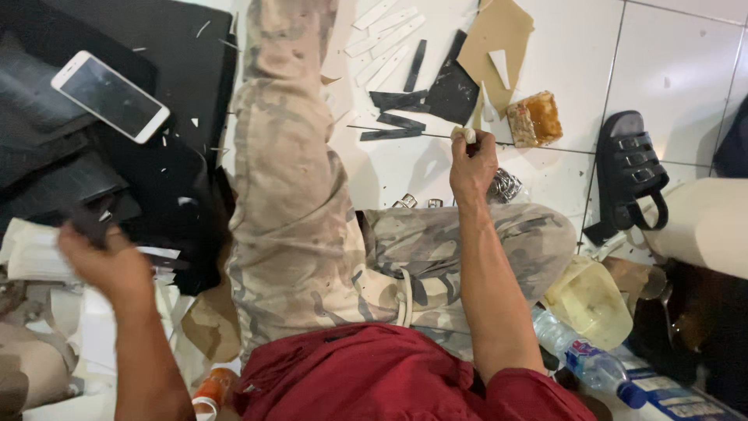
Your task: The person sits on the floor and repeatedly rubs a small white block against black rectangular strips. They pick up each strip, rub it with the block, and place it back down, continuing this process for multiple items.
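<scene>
Right hand [472, 165] fingers pinch a thin knife [477, 117] just beside the brown block [534, 118]; left hand [105, 261] grips floppy black sheet [86, 222], best held near its edge.

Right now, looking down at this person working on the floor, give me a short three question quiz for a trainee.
1. True or false: the smartphone lies screen up on black sheet material.
2. Which hand grips the pale-handled tool? A) left hand B) right hand C) neither
3. Fill in: the black sandal lies on the white ____ floor.

Key:
1. True.
2. B. The right hand's fingers are closed round the tool near the cut black strips; the left hand reaches into dark pieces, and what it grips is blurred.
3. Tiled.
</scene>
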